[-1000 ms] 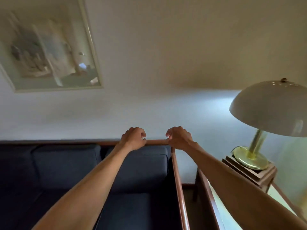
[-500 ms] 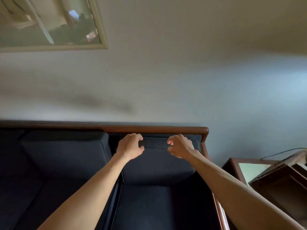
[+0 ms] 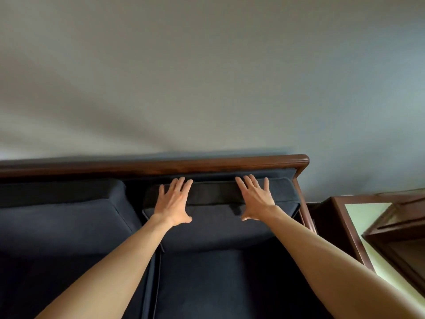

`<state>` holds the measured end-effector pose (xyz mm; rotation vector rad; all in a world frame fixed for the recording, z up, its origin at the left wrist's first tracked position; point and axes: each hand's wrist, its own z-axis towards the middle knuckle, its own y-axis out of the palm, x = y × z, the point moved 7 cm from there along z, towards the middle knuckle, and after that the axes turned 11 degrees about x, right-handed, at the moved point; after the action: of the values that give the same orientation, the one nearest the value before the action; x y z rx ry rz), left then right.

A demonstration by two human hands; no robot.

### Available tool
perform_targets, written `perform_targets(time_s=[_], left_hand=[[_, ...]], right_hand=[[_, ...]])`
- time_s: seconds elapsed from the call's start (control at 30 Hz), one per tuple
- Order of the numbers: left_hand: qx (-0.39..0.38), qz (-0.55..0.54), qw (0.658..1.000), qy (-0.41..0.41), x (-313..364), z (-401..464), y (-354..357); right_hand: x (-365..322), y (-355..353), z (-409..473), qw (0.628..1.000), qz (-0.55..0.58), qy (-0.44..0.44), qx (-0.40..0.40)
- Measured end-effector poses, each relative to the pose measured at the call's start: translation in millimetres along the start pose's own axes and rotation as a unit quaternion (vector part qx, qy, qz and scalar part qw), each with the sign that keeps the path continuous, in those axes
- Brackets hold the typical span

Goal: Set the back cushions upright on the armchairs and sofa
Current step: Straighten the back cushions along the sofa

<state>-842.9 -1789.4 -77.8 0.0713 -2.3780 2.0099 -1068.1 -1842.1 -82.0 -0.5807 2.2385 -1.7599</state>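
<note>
With the sofa [image 3: 69,226] frame's right corner just beside it, the back cushion [image 3: 220,217] stands under flat palms; left hand [image 3: 173,203] and right hand [image 3: 255,201] press, fingers spread, gripping nothing — push unevenly and it may slump forward

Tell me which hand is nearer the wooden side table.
Right. The right hand lies flat on the back cushion toward its table-side end, while the left hand rests on the same cushion farther from the side table.
</note>
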Motion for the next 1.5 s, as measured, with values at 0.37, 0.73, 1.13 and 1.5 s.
perform_targets(time_s=[0.37,0.73,1.13,1.5], left_hand=[[0.059,0.053,0.996,0.038,3.9,6.6,4.8],[0.080,0.008,0.996,0.037,5.0,-2.8,26.5],[0.146,-0.039,0.985,0.080,81.6,-22.0,41.1],[0.099,-0.025,0.995,0.006,11.4,-24.9,41.0]], right_hand=[[26.4,5.7,-1.5,0.996,-0.036,-0.027,0.077],[27.3,19.2,-22.8,0.996,0.008,0.046,0.077],[4.0,31.6,-26.3,0.986,0.080,-0.006,0.143],[99.9,41.5,-48.4,0.993,0.062,0.085,0.061]])
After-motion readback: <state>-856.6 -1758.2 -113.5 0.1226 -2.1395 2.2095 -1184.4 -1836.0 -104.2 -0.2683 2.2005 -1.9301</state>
